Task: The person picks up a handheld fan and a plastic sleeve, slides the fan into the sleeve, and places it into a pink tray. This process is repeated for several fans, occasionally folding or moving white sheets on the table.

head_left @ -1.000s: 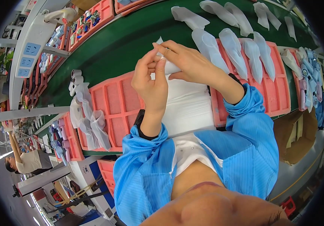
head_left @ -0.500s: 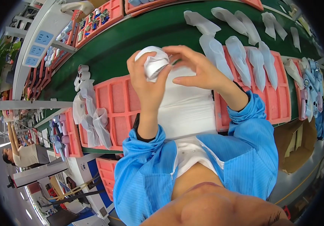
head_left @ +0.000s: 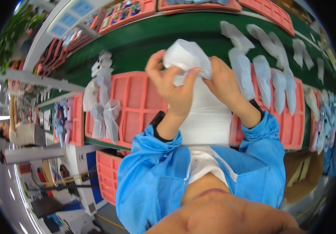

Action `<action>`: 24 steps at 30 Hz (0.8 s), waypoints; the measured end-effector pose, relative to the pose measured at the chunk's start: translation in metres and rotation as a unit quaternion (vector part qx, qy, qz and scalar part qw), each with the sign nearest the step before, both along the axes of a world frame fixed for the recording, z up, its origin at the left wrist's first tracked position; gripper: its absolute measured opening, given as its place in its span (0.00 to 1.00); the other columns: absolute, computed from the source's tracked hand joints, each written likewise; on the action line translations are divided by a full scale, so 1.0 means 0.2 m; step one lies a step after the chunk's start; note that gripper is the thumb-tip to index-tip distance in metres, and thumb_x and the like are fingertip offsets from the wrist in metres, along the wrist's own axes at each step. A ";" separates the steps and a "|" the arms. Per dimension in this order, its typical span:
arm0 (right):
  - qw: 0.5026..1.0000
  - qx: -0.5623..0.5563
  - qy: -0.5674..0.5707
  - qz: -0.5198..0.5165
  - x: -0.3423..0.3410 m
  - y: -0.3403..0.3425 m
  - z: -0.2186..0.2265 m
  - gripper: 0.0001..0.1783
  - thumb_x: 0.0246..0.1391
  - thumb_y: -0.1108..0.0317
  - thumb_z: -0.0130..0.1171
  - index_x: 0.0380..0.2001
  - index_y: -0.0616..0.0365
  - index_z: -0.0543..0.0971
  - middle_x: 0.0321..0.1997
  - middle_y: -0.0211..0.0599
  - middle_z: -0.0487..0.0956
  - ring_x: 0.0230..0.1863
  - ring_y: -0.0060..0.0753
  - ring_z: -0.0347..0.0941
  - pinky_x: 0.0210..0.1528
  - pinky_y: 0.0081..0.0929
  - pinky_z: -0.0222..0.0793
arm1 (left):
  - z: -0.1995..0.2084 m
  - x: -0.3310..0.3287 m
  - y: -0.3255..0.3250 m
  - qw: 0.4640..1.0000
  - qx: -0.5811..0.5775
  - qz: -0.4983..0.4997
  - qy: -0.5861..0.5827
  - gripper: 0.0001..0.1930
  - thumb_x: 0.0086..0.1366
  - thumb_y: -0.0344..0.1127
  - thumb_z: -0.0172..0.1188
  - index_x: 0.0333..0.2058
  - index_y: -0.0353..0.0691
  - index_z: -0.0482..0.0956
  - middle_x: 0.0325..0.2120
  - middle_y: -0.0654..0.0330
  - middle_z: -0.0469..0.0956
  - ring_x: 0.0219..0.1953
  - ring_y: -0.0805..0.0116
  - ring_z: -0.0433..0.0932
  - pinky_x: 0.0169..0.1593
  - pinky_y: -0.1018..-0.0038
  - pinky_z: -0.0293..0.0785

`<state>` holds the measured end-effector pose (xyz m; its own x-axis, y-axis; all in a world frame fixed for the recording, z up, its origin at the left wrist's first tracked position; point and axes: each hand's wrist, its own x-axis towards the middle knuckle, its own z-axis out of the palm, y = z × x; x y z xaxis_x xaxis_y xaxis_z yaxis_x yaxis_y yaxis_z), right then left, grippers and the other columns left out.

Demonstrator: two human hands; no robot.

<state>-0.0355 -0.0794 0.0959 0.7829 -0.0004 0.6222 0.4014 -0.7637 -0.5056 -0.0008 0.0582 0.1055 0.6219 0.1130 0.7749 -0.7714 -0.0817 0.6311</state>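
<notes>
Above the green bench I hold up a white translucent bag (head_left: 186,54), crumpled and bulging; what lies inside is hidden. My left hand (head_left: 174,87) grips its lower left side, thumb against the front and the index finger partly tucked beneath the film. At the bag's right edge, the fingers and thumb of my right hand (head_left: 223,78) are closed on the film. Directly below both hands is a stack of flat white bags (head_left: 205,121), its far end partly covered by my hands.
A pink divided tray (head_left: 138,107) with several bagged items (head_left: 111,117) stands at left. Another pink tray (head_left: 297,128) at right carries more bagged items (head_left: 261,78). Further wrapped pieces (head_left: 236,37) lie on the green bench (head_left: 136,46). A cardboard box (head_left: 304,171) sits below right.
The white bag is spread wider and has moved right in the view. My right hand, earlier apart with its fingers spread, now grips the bag's right edge. The whole view has shifted.
</notes>
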 end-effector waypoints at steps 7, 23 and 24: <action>0.978 0.140 0.114 0.106 0.04 -0.06 -0.03 0.21 0.47 0.69 0.61 0.43 0.64 0.68 0.26 0.39 0.73 0.28 0.35 0.72 0.28 0.29 0.68 | 0.06 0.10 0.14 0.990 0.132 0.029 0.048 0.11 0.42 0.29 0.73 0.21 0.37 0.78 0.42 0.56 0.67 0.38 0.63 0.70 0.37 0.69 0.70; 0.719 0.435 0.507 0.192 0.14 -0.08 -0.05 0.18 0.51 0.63 0.60 0.42 0.60 0.70 0.25 0.28 0.70 0.20 0.14 0.63 0.12 0.12 0.51 | -0.22 0.59 0.47 0.906 0.099 -0.177 0.372 0.13 0.47 0.39 0.73 0.19 0.36 0.80 0.28 0.60 0.75 0.17 0.72 0.73 0.20 0.76 0.65; 0.726 0.441 0.498 0.175 0.16 -0.11 -0.08 0.18 0.51 0.65 0.59 0.43 0.60 0.70 0.30 0.32 0.72 0.25 0.18 0.66 0.16 0.14 0.56 | -0.22 0.71 0.50 0.898 0.133 -0.119 0.402 0.15 0.46 0.43 0.73 0.22 0.37 0.81 0.31 0.57 0.76 0.21 0.69 0.75 0.24 0.74 0.69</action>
